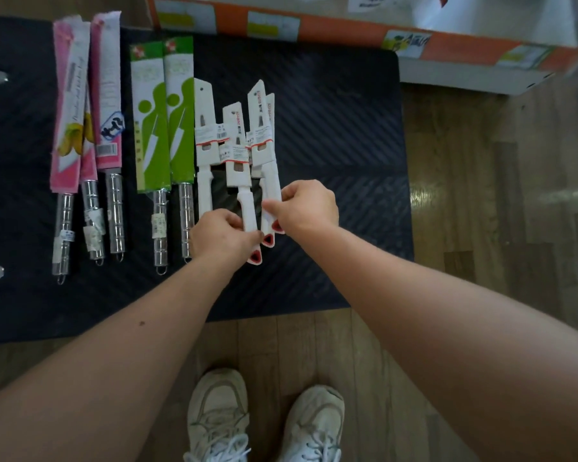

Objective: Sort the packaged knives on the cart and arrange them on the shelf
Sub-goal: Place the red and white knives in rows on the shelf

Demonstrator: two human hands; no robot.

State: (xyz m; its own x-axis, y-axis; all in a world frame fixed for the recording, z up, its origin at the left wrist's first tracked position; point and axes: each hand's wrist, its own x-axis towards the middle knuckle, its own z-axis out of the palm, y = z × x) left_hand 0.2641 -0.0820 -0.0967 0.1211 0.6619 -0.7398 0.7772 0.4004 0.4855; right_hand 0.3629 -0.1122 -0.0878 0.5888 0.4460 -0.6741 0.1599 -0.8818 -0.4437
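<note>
Head view: left grip (222,233) and right grip (306,203) pinch white knives (205,128); a slip could bump the green knives (179,128) just left.

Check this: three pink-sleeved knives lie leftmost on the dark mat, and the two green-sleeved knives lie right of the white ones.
One point is wrong: the head view shows the two green-sleeved knives left of the white knives, not right. The three pink-sleeved knives do lie leftmost on the dark mat.
</note>
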